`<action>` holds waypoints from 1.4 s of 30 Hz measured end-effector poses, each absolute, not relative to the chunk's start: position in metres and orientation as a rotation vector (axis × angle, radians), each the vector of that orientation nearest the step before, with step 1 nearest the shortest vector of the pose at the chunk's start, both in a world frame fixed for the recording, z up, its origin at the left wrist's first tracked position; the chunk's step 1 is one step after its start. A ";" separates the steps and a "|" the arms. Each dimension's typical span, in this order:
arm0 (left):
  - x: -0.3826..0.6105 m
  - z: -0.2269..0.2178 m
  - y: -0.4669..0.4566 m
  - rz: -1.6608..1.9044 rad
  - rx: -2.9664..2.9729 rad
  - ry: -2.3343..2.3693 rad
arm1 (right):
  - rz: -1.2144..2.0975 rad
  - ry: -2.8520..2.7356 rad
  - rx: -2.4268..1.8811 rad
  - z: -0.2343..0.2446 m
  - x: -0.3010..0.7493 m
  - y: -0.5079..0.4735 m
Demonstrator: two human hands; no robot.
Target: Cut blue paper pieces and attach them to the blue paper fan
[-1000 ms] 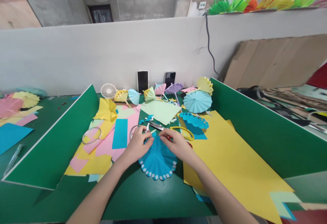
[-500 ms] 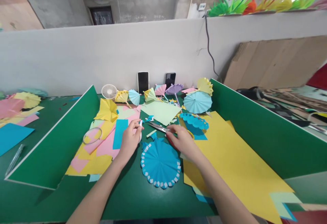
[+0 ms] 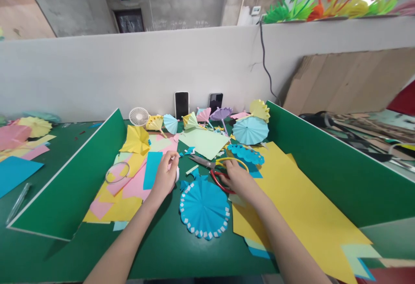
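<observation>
Left to right: a clear ring (image 3: 116, 172) lies on loose coloured sheets. The left hand (image 3: 164, 175) is closed on a white tape roll (image 3: 177, 173), thumb and fingers pinching it clear of the worktop (image 3: 168, 249). The blue pleated fan (image 3: 204, 208) lies flat between both hands, within reach of either. The scissors (image 3: 207, 163) lie blades leftward. The right hand (image 3: 239, 181) covers their handles, so whether it grips them cannot be told. The wrist rests on a yellow sheet (image 3: 292, 206).

Blue pleated fan (image 3: 204, 208) with white-checked rim; scissors (image 3: 207, 163) with red and yellow handles.
</observation>
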State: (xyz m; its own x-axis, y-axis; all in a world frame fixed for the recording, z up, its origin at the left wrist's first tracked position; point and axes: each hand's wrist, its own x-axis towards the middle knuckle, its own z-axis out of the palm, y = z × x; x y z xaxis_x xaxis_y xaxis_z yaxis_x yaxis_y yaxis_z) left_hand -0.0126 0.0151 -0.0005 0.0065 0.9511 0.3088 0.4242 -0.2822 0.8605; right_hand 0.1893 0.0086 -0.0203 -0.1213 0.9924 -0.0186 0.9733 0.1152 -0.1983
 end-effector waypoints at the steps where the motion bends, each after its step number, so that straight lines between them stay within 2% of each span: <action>1: -0.012 -0.001 0.015 1.251 1.738 1.416 | 0.284 -2.224 -2.006 -0.019 0.189 0.008; 6: -0.012 -0.002 0.015 1.235 1.614 1.346 | 0.486 -1.998 -1.937 -0.014 0.186 0.005; 11: -0.012 -0.004 0.017 1.318 1.463 1.330 | 0.906 -1.849 -1.632 -0.018 0.186 0.006; 16: -0.012 -0.001 0.017 1.272 1.394 1.320 | 1.044 -1.882 -1.455 -0.023 0.183 0.004; 28: -0.007 0.001 0.013 1.112 1.458 1.305 | 1.214 -1.855 -1.345 -0.018 0.178 -0.002; 42: -0.007 0.003 0.013 1.056 1.557 1.259 | 1.143 -1.932 -1.347 -0.019 0.182 0.000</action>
State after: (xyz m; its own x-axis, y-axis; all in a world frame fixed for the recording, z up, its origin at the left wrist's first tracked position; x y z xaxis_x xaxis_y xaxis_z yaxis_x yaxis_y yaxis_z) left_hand -0.0071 0.0128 0.0027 0.1368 0.9857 0.0980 0.2679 -0.1321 0.9543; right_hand 0.1822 -0.0001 -0.0194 -0.3720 0.9269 -0.0497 0.4899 0.1506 -0.8586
